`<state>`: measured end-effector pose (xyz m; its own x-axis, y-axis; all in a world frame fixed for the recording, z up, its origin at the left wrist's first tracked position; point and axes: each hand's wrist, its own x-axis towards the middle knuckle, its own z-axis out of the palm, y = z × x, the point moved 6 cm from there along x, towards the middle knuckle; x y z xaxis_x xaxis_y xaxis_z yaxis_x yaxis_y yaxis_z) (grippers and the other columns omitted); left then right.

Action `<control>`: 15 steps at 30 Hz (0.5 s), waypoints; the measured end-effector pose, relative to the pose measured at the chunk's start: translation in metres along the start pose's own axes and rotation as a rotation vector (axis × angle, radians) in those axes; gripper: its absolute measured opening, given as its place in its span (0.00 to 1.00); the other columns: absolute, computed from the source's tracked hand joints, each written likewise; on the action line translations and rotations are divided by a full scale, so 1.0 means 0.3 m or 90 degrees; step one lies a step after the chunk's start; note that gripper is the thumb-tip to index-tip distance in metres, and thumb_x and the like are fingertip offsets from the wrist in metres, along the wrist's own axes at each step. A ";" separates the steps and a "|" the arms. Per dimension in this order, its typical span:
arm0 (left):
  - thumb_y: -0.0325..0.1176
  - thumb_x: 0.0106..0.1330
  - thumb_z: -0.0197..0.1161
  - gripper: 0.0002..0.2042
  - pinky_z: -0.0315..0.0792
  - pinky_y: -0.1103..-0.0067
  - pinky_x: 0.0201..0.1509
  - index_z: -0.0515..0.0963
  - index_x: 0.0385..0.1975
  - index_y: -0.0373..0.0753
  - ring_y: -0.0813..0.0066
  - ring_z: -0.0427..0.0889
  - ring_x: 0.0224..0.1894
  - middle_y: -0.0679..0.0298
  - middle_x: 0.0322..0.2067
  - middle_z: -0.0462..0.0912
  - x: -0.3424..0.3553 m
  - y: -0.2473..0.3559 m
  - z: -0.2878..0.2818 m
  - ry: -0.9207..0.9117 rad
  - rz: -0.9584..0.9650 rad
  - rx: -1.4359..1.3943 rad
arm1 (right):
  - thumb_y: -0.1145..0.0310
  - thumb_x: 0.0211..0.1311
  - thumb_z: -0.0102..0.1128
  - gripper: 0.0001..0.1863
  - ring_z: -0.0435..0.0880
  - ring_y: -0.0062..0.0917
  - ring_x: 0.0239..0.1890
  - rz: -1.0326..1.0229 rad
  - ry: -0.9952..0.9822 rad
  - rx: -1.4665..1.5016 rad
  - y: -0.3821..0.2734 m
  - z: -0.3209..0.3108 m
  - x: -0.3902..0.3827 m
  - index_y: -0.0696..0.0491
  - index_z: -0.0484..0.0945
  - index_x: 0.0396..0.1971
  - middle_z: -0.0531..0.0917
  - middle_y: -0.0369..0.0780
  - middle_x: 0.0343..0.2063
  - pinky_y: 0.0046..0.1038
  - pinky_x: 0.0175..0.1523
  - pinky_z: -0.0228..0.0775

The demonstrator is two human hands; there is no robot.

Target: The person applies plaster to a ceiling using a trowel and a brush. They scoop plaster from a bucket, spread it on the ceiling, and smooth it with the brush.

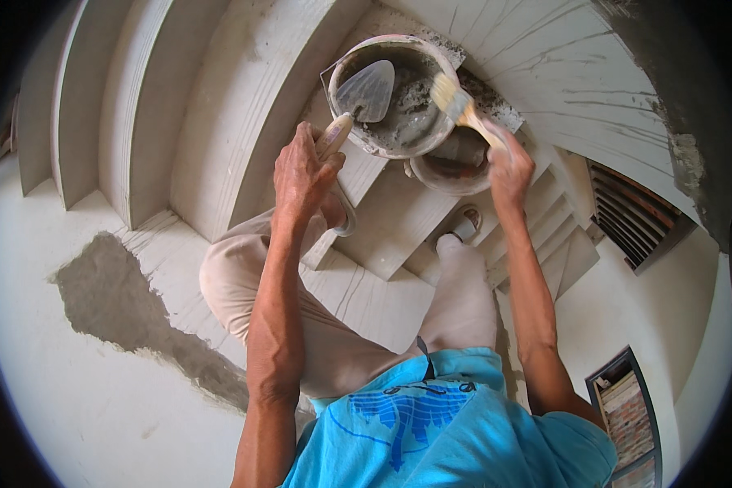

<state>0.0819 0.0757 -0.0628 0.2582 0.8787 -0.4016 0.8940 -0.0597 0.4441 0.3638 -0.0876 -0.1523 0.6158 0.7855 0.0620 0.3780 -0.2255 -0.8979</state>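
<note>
My left hand [302, 172] is closed round the wooden handle of a trowel [369, 89]. The trowel's flat, pointed metal blade lies over the mouth of a mortar-smeared bucket [356, 145]. Wet grey mortar [411, 102] shows inside, below the blade. In my right hand [511, 171] is a paintbrush [457, 104] with pale bristles, gripped by its handle. Its bristles are at the bucket's right rim; whether they touch it I cannot tell. A second round container [447, 180], partly hidden by the bucket, sits just below it in the picture.
Pale stair steps [220, 122] rise to the left, and lower steps [407, 220] lie around my feet. A wall [569, 81] with dark streaks stands at upper right. Rough grey plaster [130, 293] patches the left wall. A slatted opening [638, 207] and a framed window [630, 407] are at right.
</note>
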 end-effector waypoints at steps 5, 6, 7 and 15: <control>0.37 0.55 0.70 0.19 0.76 0.64 0.44 0.79 0.42 0.30 0.54 0.84 0.35 0.48 0.33 0.84 0.032 -0.073 0.021 0.013 -0.038 -0.118 | 0.81 0.54 0.47 0.22 0.86 0.42 0.41 0.198 -0.028 -0.074 0.154 -0.140 -0.204 0.54 0.83 0.47 0.87 0.47 0.42 0.37 0.47 0.76; 0.37 0.58 0.69 0.20 0.77 0.69 0.41 0.79 0.44 0.29 0.61 0.83 0.34 0.51 0.32 0.83 0.035 -0.068 0.028 -0.007 -0.054 -0.156 | 0.81 0.55 0.48 0.21 0.86 0.42 0.40 0.179 -0.014 -0.119 0.196 -0.140 -0.239 0.53 0.83 0.47 0.87 0.46 0.42 0.38 0.47 0.76; 0.37 0.60 0.68 0.20 0.77 0.73 0.38 0.79 0.47 0.29 0.67 0.83 0.33 0.55 0.32 0.83 0.038 -0.053 0.029 -0.028 -0.069 -0.191 | 0.80 0.57 0.48 0.21 0.86 0.43 0.40 0.161 0.002 -0.164 0.230 -0.136 -0.273 0.53 0.83 0.48 0.87 0.46 0.41 0.39 0.46 0.76; 0.44 0.73 0.55 0.24 0.76 0.79 0.35 0.75 0.55 0.27 0.75 0.80 0.30 0.58 0.33 0.82 0.030 -0.013 0.072 -0.101 -0.104 -0.370 | 0.81 0.64 0.51 0.17 0.84 0.48 0.43 0.037 -0.114 -0.366 0.468 0.102 -0.162 0.52 0.76 0.51 0.83 0.48 0.43 0.44 0.44 0.77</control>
<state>0.0886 0.0737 -0.0856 0.2263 0.7710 -0.5952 0.5923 0.3762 0.7125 0.3656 -0.1398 -0.2948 0.5398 0.8360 -0.0986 0.6908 -0.5069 -0.5155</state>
